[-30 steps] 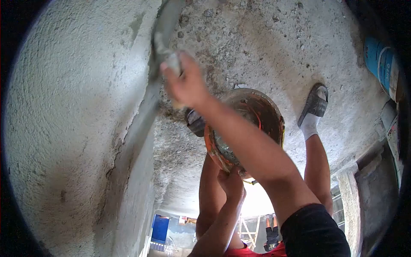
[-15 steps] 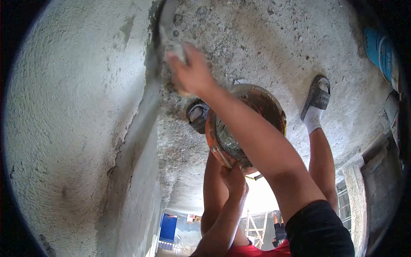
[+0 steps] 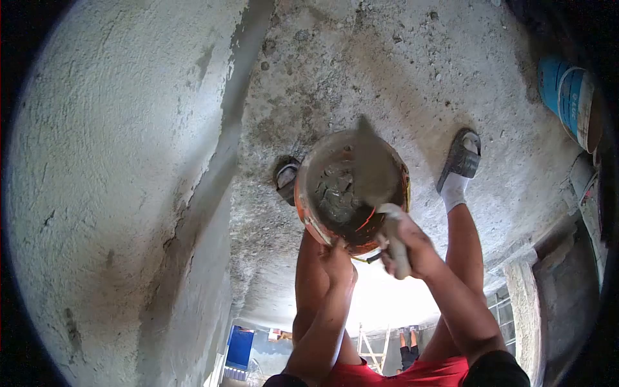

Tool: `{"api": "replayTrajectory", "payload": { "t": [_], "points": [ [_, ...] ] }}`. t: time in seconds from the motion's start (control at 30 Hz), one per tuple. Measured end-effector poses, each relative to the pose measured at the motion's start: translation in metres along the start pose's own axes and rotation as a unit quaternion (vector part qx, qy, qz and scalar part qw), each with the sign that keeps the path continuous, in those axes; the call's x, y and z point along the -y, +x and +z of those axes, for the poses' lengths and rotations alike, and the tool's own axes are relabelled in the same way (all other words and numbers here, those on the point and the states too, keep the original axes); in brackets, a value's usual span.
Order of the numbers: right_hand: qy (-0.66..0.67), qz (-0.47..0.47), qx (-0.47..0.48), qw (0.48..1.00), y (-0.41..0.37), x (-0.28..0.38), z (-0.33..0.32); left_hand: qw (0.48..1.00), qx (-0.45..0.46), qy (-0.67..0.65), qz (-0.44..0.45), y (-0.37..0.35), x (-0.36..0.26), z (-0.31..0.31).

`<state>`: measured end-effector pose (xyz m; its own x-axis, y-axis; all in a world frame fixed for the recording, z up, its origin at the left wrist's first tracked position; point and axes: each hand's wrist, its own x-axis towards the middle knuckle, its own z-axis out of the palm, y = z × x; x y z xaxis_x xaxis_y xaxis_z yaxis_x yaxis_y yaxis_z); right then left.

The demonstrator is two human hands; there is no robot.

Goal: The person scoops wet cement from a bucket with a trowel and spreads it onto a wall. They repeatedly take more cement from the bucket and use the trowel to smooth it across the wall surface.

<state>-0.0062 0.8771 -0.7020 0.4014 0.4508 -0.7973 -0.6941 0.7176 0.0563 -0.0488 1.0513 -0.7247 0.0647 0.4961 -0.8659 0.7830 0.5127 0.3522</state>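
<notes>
My right hand is closed round the handle of a trowel. The trowel's grey-coated blade points away from me over the right side of a bucket. Wet grey mortar lies inside this orange, mortar-smeared bucket, partly hidden by the blade. At the bucket's near rim my left hand grips the edge, with the bucket tilted between my legs. On my left stands a wall with rough plaster and a smoother grey strip along its lower part.
My sandalled feet stand on both sides of the bucket on a rough concrete floor. A blue bucket lies at the far right. Behind me, upside down in view, are a wooden frame, a blue panel and another person.
My right hand has swung from the foot of the wall back to the bucket, bringing the trowel over it. My left hand keeps its grip on the rim.
</notes>
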Motion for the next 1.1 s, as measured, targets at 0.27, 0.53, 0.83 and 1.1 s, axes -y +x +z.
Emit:
{"api": "replayTrajectory", "payload": {
  "t": [0.27, 0.53, 0.83, 1.1],
  "points": [
    [-0.421, 0.076, -0.159, 0.89, -0.038, 0.064, -0.032, 0.988, 0.036, 0.046, 0.144, 0.007, 0.018, -0.007],
    [-0.789, -0.037, -0.096, 0.606, -0.024, 0.096, -0.055, 0.924, 0.07, 0.261, 0.27, -0.015, -0.003, -0.003],
    [-0.905, -0.014, 0.016, 0.425, 0.015, 0.122, -0.042, 0.827, 0.126, 0.332, 0.436, -0.04, -0.048, 0.019],
    [-0.798, -0.062, 0.118, 0.588, 0.036, 0.114, -0.051, 0.774, 0.214, 0.302, 0.515, -0.04, -0.062, 0.015]
  ]
}}
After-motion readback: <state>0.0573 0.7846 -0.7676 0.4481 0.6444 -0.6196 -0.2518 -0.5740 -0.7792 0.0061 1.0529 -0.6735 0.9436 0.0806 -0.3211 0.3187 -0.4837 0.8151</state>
